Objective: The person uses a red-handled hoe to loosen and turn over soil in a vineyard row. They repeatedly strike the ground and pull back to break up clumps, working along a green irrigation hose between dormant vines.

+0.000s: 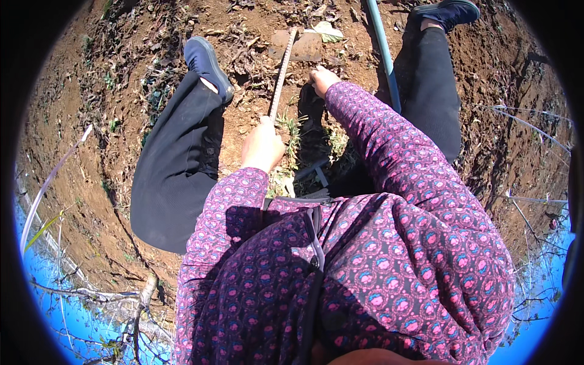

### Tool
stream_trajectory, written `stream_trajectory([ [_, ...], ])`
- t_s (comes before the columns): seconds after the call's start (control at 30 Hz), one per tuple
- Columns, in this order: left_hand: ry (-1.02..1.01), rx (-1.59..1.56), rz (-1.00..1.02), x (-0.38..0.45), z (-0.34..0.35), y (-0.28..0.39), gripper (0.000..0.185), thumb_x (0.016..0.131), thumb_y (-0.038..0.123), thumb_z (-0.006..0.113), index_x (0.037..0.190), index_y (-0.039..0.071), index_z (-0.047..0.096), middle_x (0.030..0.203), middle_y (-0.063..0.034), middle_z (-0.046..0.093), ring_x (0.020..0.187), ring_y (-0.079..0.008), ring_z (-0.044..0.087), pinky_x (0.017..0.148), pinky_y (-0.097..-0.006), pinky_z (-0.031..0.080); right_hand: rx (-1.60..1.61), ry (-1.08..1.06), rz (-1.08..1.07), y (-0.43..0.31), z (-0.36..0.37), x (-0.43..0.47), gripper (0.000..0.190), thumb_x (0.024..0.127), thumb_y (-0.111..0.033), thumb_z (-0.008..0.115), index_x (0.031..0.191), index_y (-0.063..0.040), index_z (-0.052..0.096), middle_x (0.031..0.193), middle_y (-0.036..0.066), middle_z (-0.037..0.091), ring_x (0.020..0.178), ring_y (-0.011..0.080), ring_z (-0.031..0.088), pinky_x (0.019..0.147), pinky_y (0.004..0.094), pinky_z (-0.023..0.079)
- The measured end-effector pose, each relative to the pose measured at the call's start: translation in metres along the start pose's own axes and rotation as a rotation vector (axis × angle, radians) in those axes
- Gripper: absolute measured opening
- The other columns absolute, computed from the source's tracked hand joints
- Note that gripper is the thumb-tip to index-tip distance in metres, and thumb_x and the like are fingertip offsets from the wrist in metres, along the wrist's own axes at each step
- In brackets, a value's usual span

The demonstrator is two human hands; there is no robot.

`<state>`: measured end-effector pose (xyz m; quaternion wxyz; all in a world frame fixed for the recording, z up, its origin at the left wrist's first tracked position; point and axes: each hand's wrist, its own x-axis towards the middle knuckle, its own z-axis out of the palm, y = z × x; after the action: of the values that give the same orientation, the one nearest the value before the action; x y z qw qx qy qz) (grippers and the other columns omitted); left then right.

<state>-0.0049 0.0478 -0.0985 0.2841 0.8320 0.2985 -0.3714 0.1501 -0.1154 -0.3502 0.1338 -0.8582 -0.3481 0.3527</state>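
My left hand (263,143) is closed around the lower end of a ribbed metal rod (282,75). The rod runs away from me to a flat, rusty-brown metal blade (306,46) lying against the soil, like a small hoe. To the right of the rod, my right hand (324,81) is low over the ground, just short of the blade, with its fingers curled; whether anything is in them cannot be seen. Between my hands and my body grow tufts of grass (292,130). A pale green leaf (327,32) touches the blade's far right side.
A blue-green pole (384,54) lies beside my right leg. My shoes (205,64) rest on brown soil (114,159) strewn with dry leaves. Thin pale strips (48,182) stand at the left, and similar ones (538,123) cross the right. Bare branches (143,296) show at the lower left.
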Motion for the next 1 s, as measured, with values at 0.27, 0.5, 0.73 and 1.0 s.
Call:
stream_trajectory([
  [0.27,0.147,-0.062,0.134,0.027,0.022,-0.016,0.036,0.088,0.025,0.068,0.101,-0.003,0.049,0.092,-0.0282,0.065,0.091,-0.0438,0.065,0.079,-0.0491,0.051,0.364,0.45,0.373,0.007,-0.053,-0.028,0.019,0.08,-0.02,0.074,0.093,-0.007,0.068,0.097,0.019,0.065,0.094,0.0351,0.065,0.086,0.0446,0.052],
  [0.5,-0.668,-1.432,0.159,0.013,0.025,-0.052,0.02,0.096,0.025,0.06,0.094,0.006,0.054,0.057,0.0028,0.041,0.042,-0.0105,0.04,0.04,-0.0276,0.036,0.995,0.875,0.743,0.071,-0.078,-0.001,0.031,0.074,-0.032,0.08,0.093,-0.009,0.073,0.086,0.011,0.073,0.085,0.0253,0.07,0.082,0.0367,0.053],
  [0.73,-0.713,-1.344,-0.226,0.033,0.02,-0.064,0.026,0.098,0.029,0.052,0.098,0.004,0.059,0.064,-0.0017,0.048,0.049,-0.0149,0.043,0.044,-0.0301,0.038,1.153,0.763,0.662,0.061,-0.053,0.02,0.029,0.076,-0.032,0.082,0.087,-0.007,0.072,0.08,0.006,0.073,0.074,0.0165,0.069,0.072,0.0335,0.054],
  [1.0,-0.016,0.18,-0.129,0.037,0.039,-0.023,0.042,0.093,0.036,0.057,0.11,-0.003,0.058,0.11,-0.029,0.064,0.11,-0.0425,0.06,0.093,-0.048,0.046,0.84,0.825,0.443,0.042,-0.089,0.027,0.027,0.081,-0.028,0.071,0.1,-0.008,0.069,0.095,0.014,0.072,0.092,0.0286,0.068,0.085,0.0403,0.052],
])
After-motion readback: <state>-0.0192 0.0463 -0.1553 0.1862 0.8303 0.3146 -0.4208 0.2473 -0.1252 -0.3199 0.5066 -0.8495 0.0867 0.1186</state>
